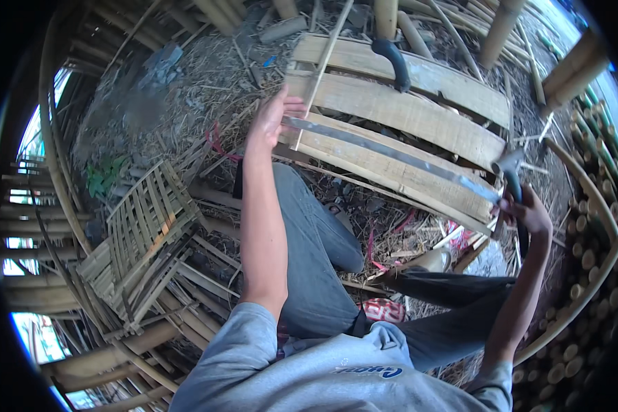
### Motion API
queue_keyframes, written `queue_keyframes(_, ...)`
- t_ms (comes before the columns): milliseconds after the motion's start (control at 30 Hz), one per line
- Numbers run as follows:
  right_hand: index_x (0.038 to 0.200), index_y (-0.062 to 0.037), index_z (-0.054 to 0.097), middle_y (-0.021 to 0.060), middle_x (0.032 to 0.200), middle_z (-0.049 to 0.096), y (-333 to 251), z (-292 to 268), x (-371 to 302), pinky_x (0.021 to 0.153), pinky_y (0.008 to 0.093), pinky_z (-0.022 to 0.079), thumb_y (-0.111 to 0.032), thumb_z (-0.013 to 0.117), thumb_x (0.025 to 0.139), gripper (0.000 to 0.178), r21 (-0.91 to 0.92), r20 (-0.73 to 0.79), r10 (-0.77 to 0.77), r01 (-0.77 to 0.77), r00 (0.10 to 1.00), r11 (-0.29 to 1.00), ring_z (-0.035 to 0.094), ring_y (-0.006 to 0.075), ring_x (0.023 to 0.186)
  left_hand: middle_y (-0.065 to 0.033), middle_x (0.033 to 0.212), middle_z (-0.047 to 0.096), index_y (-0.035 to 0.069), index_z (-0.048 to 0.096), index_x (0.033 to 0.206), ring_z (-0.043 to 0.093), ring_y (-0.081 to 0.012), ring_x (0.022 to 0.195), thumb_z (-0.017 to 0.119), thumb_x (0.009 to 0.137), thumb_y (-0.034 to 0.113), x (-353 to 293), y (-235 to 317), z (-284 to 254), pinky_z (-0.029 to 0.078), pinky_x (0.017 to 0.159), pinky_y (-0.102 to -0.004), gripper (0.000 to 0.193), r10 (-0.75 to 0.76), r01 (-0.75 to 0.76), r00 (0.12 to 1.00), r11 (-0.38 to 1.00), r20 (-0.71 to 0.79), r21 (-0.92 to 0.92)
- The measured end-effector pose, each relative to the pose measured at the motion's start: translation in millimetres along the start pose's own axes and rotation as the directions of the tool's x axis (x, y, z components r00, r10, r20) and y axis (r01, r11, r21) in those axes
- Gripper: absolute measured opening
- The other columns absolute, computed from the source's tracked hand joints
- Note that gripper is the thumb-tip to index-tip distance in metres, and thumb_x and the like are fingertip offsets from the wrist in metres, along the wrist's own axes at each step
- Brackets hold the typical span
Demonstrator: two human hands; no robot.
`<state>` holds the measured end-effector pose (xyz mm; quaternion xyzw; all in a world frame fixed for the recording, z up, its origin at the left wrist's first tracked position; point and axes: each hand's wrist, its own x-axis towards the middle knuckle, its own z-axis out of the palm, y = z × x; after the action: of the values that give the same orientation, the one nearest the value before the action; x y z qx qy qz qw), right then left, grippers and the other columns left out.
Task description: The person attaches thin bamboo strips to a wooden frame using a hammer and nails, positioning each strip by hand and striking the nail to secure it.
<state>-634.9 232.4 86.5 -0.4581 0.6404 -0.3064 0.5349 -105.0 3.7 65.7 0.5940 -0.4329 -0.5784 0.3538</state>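
Note:
A low bench of pale wooden slats (391, 106) stands in front of me. Across its near slats lies a long, narrow grey metal strip (391, 156). At the strip's left end is my left hand (276, 117), fingers stretched out and apart, beside a thin upright bamboo stick (327, 58). My right hand (531, 214) is closed round the dark handle of a hammer (509, 165), head up, by the bench's right end. Its fingertips meet the strip's right end; whether they also pinch it I cannot tell. A dark curved handle (393, 63) rests on the far slats.
Left of my legs stands a slatted bamboo chair-like piece (141, 230). Stacked bamboo poles (590, 254) fill the right side, with a curved pole (577, 295) before them. Bamboo posts (505, 31) rise beyond the bench. Straw and scraps (206, 89) litter the ground.

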Motion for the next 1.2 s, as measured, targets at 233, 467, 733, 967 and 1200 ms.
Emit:
queue_keyframes(233,0.103,0.0032,0.065,0.0076,0.083,0.072,-0.1,-4.5,34.7,0.061,0.0261,0.051,-0.026,0.086,0.085,0.040,-0.015,-0.314,0.079,-0.088,0.946,0.996,0.064,0.0114,0.064,-0.0196,0.118,0.069,-0.008,0.063,0.128,0.066,-0.0227,0.109,0.089,0.081,0.028,33.2,-28.5,0.9,0.053,0.095,-0.0340,0.065,0.283,-0.241,0.959,0.860,-0.026,0.449)
queue_keyframes(467,0.080,-0.0017,0.066,0.0050,0.072,0.070,23.3,-7.3,13.2,0.062,0.0273,0.056,-0.038,0.091,0.077,0.044,-0.124,-0.603,0.048,-0.153,0.796,0.980,0.069,0.0125,0.064,-0.0202,0.111,0.073,-0.009,0.066,0.122,0.070,-0.0238,0.102,0.085,0.085,0.026,32.6,-14.2,28.2,0.054,0.090,-0.0339,0.054,0.180,-0.122,0.983,0.764,-0.027,0.633)
queue_keyframes(733,0.070,-0.0068,0.057,0.0000,0.065,0.056,46.9,12.7,26.9,0.058,0.0333,0.045,-0.038,0.091,0.077,0.047,-0.206,-0.625,-0.016,-0.145,0.780,0.968,0.052,0.0109,0.059,-0.0103,0.099,0.076,-0.003,0.072,0.119,0.070,-0.0139,0.082,0.082,0.087,0.021,26.5,-9.5,27.0,0.055,0.065,-0.0307,0.041,0.091,-0.063,0.996,0.819,-0.020,0.571)
queue_keyframes(967,0.079,-0.0069,0.064,0.0011,0.074,0.066,49.6,5.9,17.2,0.064,0.0295,0.045,-0.038,0.091,0.077,0.042,-0.010,-0.594,0.066,-0.090,0.801,0.996,0.059,0.0107,0.067,-0.0003,0.092,0.072,0.002,0.073,0.114,0.066,-0.0115,0.079,0.081,0.089,0.023,1.5,-6.8,18.8,0.050,0.062,-0.0301,0.033,0.099,-0.081,0.995,0.841,-0.004,0.535)
queue_keyframes(1200,0.078,-0.0144,0.058,-0.0016,0.076,0.065,68.7,-29.5,23.1,0.064,0.0257,0.040,-0.037,0.089,0.082,0.038,0.071,-0.671,0.102,-0.074,0.735,0.995,0.057,0.0077,0.069,-0.0114,0.106,0.071,-0.003,0.067,0.120,0.067,-0.0219,0.090,0.081,0.090,0.026,16.3,-18.9,14.2,0.060,0.082,-0.0432,0.043,-0.007,0.017,1.000,0.928,-0.031,0.372)
